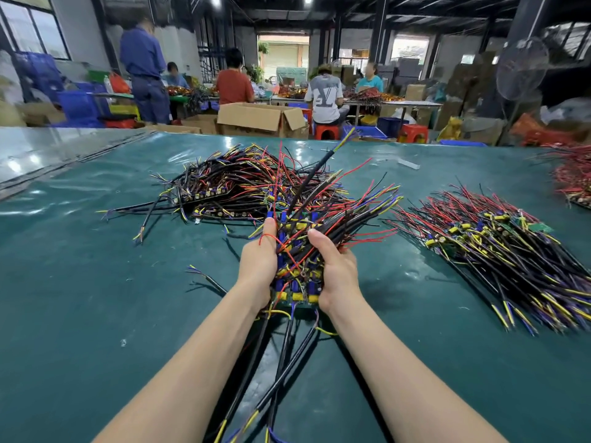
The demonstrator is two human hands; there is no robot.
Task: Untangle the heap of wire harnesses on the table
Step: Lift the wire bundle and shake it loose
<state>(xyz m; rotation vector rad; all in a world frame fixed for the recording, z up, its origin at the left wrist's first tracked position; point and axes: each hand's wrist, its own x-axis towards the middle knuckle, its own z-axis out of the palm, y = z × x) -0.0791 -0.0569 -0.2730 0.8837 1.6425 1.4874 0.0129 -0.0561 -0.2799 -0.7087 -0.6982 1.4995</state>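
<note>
over the table (96, 314): we hold one harness bundle (297, 251)
left hand (259, 263): fingers curled round it
right hand (339, 270): thumb and fingers clasping it
heap (230, 183): just behind

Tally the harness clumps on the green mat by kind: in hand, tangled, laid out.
held bundle, in left hand and right hand: 1
tangled heap: 1
laid-out pile: 1
red pile at right edge, partly out of frame: 1
Total: 4

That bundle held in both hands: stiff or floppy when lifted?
Probably floppy: black leads of the bundle droop below the left hand and right hand. Likely to snag, too: its red wires splay toward the heap behind.
</note>
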